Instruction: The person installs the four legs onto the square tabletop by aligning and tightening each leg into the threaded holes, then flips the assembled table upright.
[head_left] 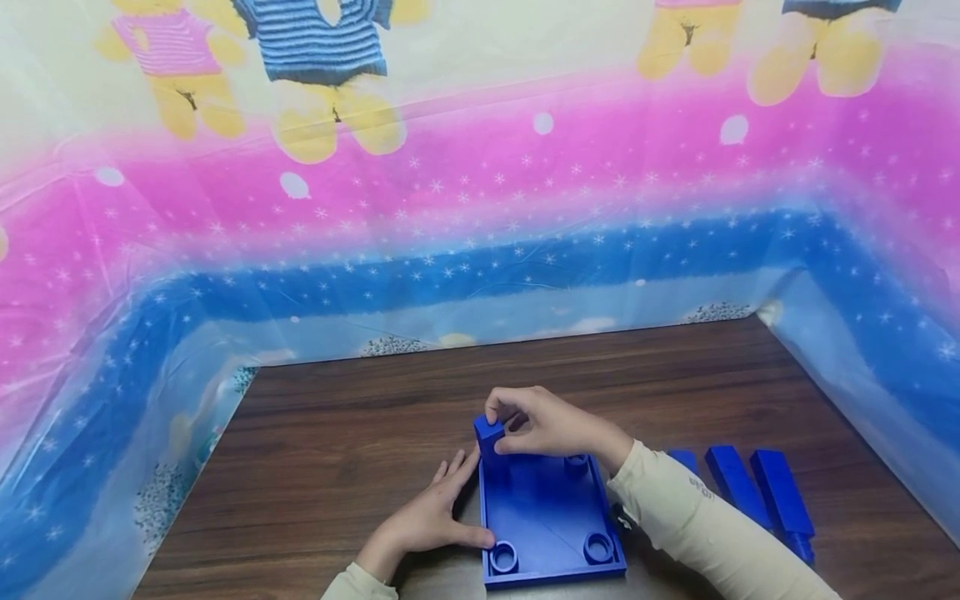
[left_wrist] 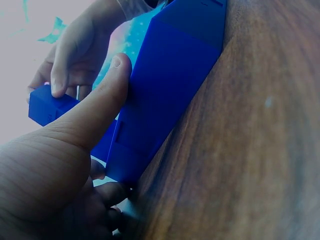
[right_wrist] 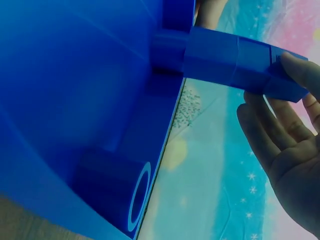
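near the front edge of the wooden table [head_left: 360, 433], at about 6 o'clock in the head view, a blue tray-like base [head_left: 543, 517] is lying flat with its hollow side up. round sockets are showing in its corners: two open ones at the near corners, one partly hidden at the far right corner.

the right hand [head_left: 543, 425] is coming in from 3 o'clock and is pinching the top of a blue square post [head_left: 489, 440], fingers curled over its end. the post is standing upright at the base's far left corner, roughly 11 o'clock on the base. the right wrist view is showing its lower end meeting the round socket there; judging by that, the grip at the top is steering the post straight into the socket. how deep it is seated, i cannot tell.

the left hand [head_left: 435, 512] is lying against the base's left edge at 9 o'clock, fingers straight and spread, thumb [left_wrist: 97, 107] pressing on the side wall. it is probably bracing the base so it is not sliding or tipping.

three more blue posts [head_left: 757, 496] are lying side by side on the table at 3 o'clock, well apart from the base but within the right arm's reach.
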